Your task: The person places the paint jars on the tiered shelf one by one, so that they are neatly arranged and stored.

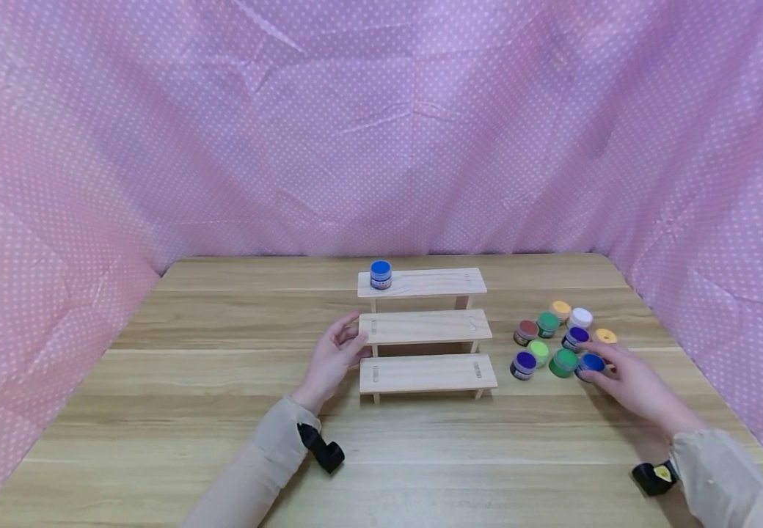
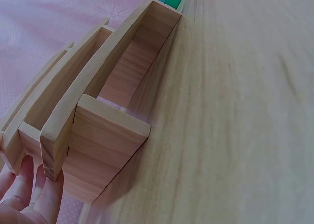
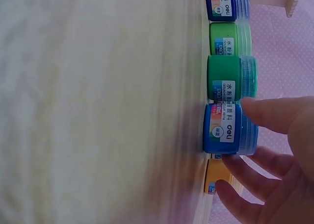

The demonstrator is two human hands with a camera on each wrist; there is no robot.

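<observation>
A three-tier wooden stand (image 1: 424,374) occupies the middle of the table in the head view. My left hand (image 1: 334,358) holds the left end of its middle tier; in the left wrist view the fingertips (image 2: 51,185) touch the wood at the tier ends. One blue paint jar (image 1: 381,277) sits upright on the top tier's left end. To the right, my right hand (image 1: 632,381) grips another blue paint jar (image 3: 223,128) by its sides, thumb at the clear lid. That jar stands in a cluster of paint jars, touching or very near a green paint jar (image 3: 224,78).
Around the held jar are purple (image 1: 523,365), light green (image 1: 538,353), brown-red (image 1: 525,332), white (image 1: 580,318) and yellow-orange (image 1: 560,311) paint jars. The wooden table (image 1: 223,381) ends at a pink dotted curtain (image 1: 381,147) behind and at both sides.
</observation>
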